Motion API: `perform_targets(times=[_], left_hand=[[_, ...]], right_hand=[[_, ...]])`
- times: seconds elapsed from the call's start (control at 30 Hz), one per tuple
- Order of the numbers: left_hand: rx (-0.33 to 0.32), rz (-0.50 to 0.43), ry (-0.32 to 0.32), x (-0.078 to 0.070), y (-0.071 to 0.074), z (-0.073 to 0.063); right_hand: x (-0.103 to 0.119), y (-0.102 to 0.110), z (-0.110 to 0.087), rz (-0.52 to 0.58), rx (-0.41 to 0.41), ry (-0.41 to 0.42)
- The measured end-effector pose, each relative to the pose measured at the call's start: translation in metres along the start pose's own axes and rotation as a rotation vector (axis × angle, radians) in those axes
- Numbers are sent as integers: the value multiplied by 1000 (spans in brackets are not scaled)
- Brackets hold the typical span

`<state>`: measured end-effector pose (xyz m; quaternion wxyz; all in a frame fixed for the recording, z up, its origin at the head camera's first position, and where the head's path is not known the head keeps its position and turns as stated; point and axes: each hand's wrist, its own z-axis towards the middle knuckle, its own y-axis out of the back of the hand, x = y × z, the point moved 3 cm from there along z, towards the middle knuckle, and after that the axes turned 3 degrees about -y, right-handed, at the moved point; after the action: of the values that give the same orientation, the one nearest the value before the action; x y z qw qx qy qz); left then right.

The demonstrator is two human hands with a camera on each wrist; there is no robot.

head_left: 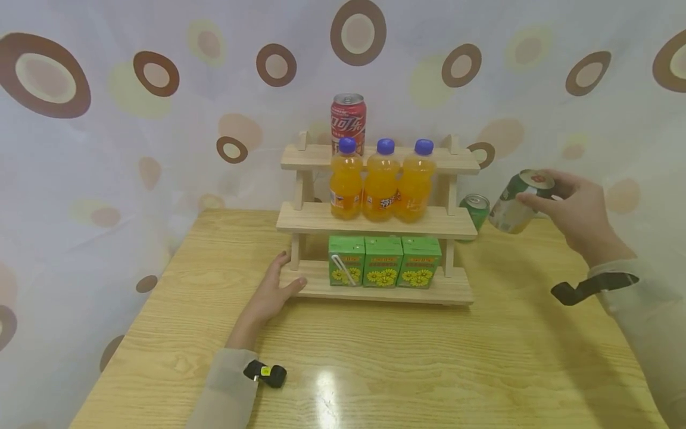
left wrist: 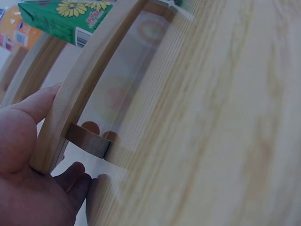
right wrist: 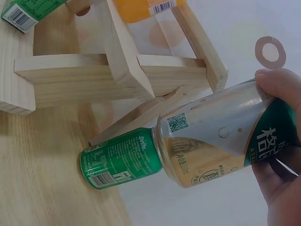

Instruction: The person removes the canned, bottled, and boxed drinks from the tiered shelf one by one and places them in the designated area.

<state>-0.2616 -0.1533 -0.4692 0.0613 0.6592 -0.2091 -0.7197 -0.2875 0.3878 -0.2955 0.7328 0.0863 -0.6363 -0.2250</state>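
Note:
A three-tier wooden display shelf (head_left: 375, 220) stands on the table. My left hand (head_left: 270, 292) grips the left end of its lowest board (left wrist: 75, 89), thumb on one side and fingers on the other. Right of the shelf, my right hand (head_left: 576, 211) holds a green, white and gold drink can (head_left: 513, 205) tilted in the air, fingers near its top end. A green Sprite can (right wrist: 121, 157) stands on the table by the shelf's right side, behind the held can. Whether the two cans touch cannot be told.
A red cola can (head_left: 348, 122) stands on the top tier. Three orange soda bottles (head_left: 381, 190) with blue caps line the middle tier. On the lowest tier sit three green drink cartons (head_left: 383, 262). A patterned curtain (head_left: 161, 119) hangs behind the table (head_left: 375, 357).

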Motion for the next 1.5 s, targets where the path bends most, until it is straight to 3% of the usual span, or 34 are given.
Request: perform_targets(times=[1.03,1.5], left_hand=[[0,-27,-26,3,-1,2],[-1,-20,-20,1,0,0]], right_hand=[[-47,-7,9,-49,-102,-72],[-65,-13,16,-1,-111,-53]])
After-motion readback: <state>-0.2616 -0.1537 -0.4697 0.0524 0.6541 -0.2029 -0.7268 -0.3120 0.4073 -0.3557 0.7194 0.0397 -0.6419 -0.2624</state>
